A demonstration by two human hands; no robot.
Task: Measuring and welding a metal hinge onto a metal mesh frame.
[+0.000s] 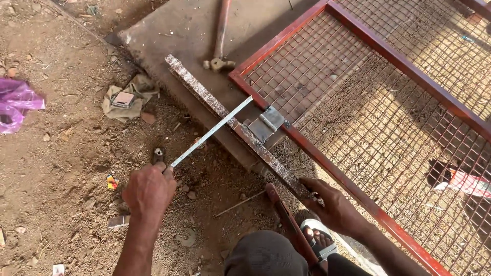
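My left hand point(148, 190) grips the near end of a tape measure blade point(210, 132), which stretches up and to the right across a rusty, white-flecked metal bar point(230, 120). My right hand point(327, 203) presses on the lower end of that bar. The bar lies along the edge of a red steel frame point(327, 161) filled with wire mesh point(368, 102). A grey metal hinge plate point(266, 124) sits where the bar meets the frame.
A hammer point(221, 36) lies on a flat metal sheet point(189, 30) at the top. A crumpled cloth point(125, 97) and a purple plastic bag point(15, 105) lie on the dirt ground. My knee and sandalled foot point(318, 239) are at the bottom, beside a red-handled tool point(286, 220).
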